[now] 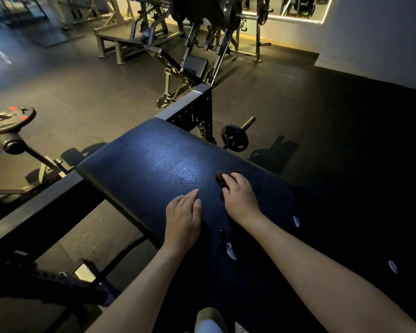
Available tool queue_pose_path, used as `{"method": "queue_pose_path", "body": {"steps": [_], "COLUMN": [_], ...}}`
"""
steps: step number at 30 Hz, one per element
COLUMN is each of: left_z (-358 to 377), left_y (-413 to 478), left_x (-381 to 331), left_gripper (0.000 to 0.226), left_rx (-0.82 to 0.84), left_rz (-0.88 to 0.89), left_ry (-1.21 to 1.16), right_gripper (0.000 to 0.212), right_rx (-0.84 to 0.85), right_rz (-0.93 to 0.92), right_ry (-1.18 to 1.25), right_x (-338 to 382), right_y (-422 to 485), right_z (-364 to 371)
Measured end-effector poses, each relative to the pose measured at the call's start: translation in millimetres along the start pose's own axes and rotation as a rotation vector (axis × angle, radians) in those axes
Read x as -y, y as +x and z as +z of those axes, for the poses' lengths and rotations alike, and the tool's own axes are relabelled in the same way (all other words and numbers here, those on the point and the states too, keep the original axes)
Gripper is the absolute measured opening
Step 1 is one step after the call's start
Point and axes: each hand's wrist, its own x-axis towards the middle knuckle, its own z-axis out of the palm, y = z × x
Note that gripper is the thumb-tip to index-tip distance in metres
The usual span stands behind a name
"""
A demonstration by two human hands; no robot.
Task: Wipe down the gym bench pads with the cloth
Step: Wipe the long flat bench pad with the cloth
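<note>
Risk, judged: the cloth (pixel 222 179) is a small dark-red bunch, so each pass likely covers a narrow strip and patches of the bench pad (pixel 154 164) may be missed. This is likeliest toward 4 o'clock, where the pad lies in deep shadow and only a few pale marks (pixel 231 251) show. Second risk: the left hand (pixel 183 213) sits near the pad's 8 o'clock edge and could slide off if leaned on. Right hand (pixel 239 197): fingers bent down over the cloth, gripping it against the pad near picture centre; most of the cloth is hidden beneath it. Left hand: flat, fingers straight and together, palm on the bare pad, holding nothing, at 8 o'clock of the right hand, just beside it.
</note>
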Motion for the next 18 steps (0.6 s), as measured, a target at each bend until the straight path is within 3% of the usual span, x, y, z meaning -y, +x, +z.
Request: {"method": "queue_pose_path", "body": {"steps": [3, 10, 12, 16, 18], "left_z": [-5.2, -13.3, -14.1, -14.7, -14.2], "left_y": [-3.8, -7.1, -8.7, -10.4, -10.9], "left_x": [12.0, 32.5, 29.8, 30.2, 31.4], "left_gripper": [0.062, 0.058, 0.058, 0.056, 0.055], "left_rx": [-0.038, -0.079, -0.085, -0.098, -0.114], "left_rz": [-0.058, -0.048, -0.055, -0.063, -0.063], "left_ry": [0.091, 0.134, 0.133, 0.112, 0.107], "right_gripper": [0.045, 0.036, 0.037, 0.036, 0.036], "right_rx": [0.036, 0.097, 0.131, 0.02, 0.011], "right_rz": [0.013, -0.207, -0.207, -0.07, -0.094], "right_ry": [-0.03, 0.141, 0.134, 0.052, 0.055], "right_x": [12.0, 65.2, 55.9, 35.1, 48.9], "right_y": [-4.7, -34.9, -25.5, -8.0, -17.3], "right_z": [7.3, 39.3, 34.9, 27.4, 32.7]}}
